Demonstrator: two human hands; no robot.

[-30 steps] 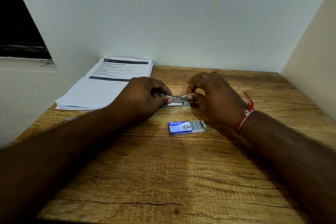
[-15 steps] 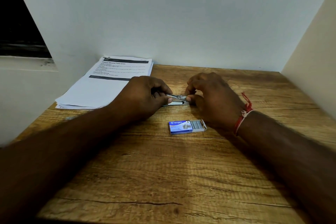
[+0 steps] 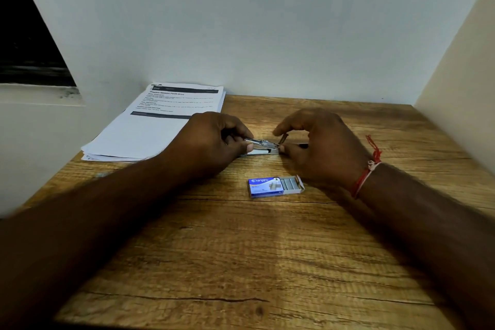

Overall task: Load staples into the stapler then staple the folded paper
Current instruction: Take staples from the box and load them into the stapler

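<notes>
Stapler (image 3: 261,146): on the table (image 3: 241,249), between both hands.
Hidden: its left end sits inside the fist, and its right end is behind the fingers. The mechanism is blurred.
Left hand (image 3: 211,142): clenched round the stapler's left end.
Right hand (image 3: 324,147): thumb and forefinger pinch a short strip (image 3: 283,139), tilted, at the stapler's right end.
Staple box (image 3: 276,187): open, nearer than the grip.
Paper stack (image 3: 158,126): just left of the left hand.

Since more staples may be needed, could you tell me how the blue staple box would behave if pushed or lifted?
The staple box lies flat and low, so it would probably slide on the wooden table rather than tip. Its tray sits pulled out to the right with staples showing, so tilting it might spill them.
</notes>
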